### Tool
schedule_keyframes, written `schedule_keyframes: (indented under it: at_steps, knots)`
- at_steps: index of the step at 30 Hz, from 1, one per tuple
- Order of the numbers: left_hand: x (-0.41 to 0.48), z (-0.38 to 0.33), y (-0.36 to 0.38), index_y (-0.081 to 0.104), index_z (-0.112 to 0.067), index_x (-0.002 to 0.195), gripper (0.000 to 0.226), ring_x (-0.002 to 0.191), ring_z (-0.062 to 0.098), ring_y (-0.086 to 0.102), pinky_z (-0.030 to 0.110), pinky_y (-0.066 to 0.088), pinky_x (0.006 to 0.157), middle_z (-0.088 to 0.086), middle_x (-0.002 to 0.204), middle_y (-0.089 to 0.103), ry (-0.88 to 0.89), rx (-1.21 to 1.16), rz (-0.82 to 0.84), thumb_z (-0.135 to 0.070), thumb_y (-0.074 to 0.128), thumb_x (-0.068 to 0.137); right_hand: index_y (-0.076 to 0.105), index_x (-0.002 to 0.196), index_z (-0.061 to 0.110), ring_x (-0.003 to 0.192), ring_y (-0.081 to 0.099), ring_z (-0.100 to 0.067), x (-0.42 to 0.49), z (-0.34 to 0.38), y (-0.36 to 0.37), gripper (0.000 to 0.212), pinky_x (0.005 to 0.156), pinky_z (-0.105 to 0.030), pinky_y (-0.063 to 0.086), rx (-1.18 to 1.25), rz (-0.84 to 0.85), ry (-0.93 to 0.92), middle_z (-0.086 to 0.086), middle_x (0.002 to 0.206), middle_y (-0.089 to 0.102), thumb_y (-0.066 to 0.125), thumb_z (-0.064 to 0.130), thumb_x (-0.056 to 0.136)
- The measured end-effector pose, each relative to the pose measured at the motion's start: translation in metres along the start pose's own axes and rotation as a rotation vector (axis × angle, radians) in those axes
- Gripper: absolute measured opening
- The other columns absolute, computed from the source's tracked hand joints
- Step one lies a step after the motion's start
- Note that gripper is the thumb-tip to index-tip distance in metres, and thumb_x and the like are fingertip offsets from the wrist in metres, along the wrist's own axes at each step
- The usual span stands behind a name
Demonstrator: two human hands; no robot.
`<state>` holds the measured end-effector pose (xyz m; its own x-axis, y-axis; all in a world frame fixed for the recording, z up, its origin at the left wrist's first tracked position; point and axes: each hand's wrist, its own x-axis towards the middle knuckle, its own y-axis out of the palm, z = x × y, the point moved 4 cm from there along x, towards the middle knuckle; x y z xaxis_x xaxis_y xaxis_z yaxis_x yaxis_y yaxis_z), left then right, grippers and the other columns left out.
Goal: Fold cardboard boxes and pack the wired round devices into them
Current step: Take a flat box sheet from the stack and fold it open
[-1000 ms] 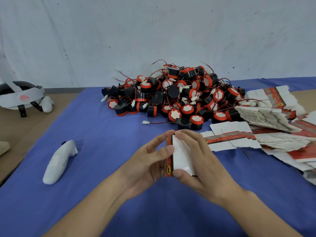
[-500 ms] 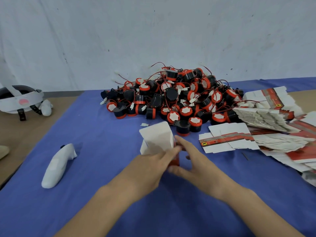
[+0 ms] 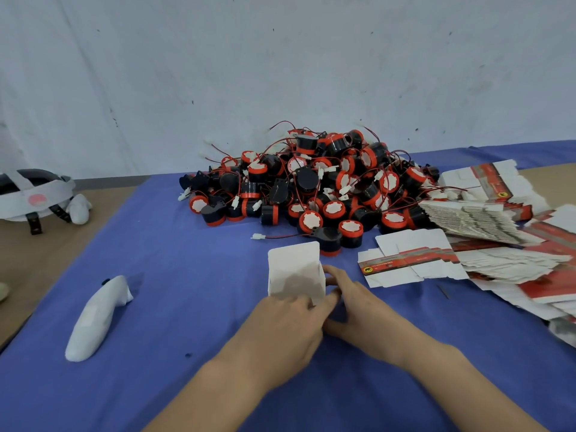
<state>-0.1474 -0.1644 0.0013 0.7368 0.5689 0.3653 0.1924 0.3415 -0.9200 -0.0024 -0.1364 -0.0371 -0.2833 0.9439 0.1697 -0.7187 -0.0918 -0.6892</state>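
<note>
Our left hand [image 3: 280,325] and right hand [image 3: 353,307] pinched the upright carton [image 3: 293,271] at its base; next, we judged, it needed a wired round device [image 3: 351,232].

Cloth [image 3: 174,275] blue; devices [image 3: 311,188] black with red rims, white faces; flat boxes [image 3: 408,263] white with red bands.

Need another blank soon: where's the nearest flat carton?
Head view, right side: the flat carton lies on the blue cloth, right of the half-folded box, near the device pile.
</note>
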Motion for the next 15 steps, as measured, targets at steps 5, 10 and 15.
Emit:
schedule_keyframes:
  at_steps: [5,10,15]
  knots:
    - [0.004,0.005,-0.033,0.07,-0.027,0.109,0.032,0.067,0.014,0.063,0.028,0.049,0.048,-0.01,0.083,0.068,-0.051,0.008,-0.215,-0.023,0.046,0.089,0.001,0.151,0.048,0.132,0.04,-0.001,0.002,-0.012,-0.005,0.105,0.103,-0.019,0.037,-0.028,0.164,0.151,0.03,0.14,0.038,0.08,0.039,0.082]
    - [-0.009,0.031,-0.048,0.072,-0.02,0.103,0.028,0.073,0.012,0.06,0.029,0.046,0.044,-0.01,0.085,0.065,-0.226,-0.112,-0.473,-0.021,0.046,0.094,0.022,0.157,0.036,0.134,0.041,-0.002,0.012,-0.022,-0.031,0.077,0.104,-0.017,0.038,-0.065,0.242,0.242,0.017,0.155,0.036,0.067,0.032,0.094]
    - [-0.029,0.076,-0.031,0.065,-0.027,0.111,0.024,0.082,-0.002,0.05,0.035,0.055,0.055,-0.022,0.094,0.059,-0.557,-0.261,-0.458,-0.025,0.045,0.098,0.051,0.141,0.033,0.107,0.057,-0.01,0.05,-0.014,-0.055,0.04,0.08,-0.02,0.045,-0.207,-0.127,0.17,0.009,0.13,0.055,0.054,0.025,0.102]
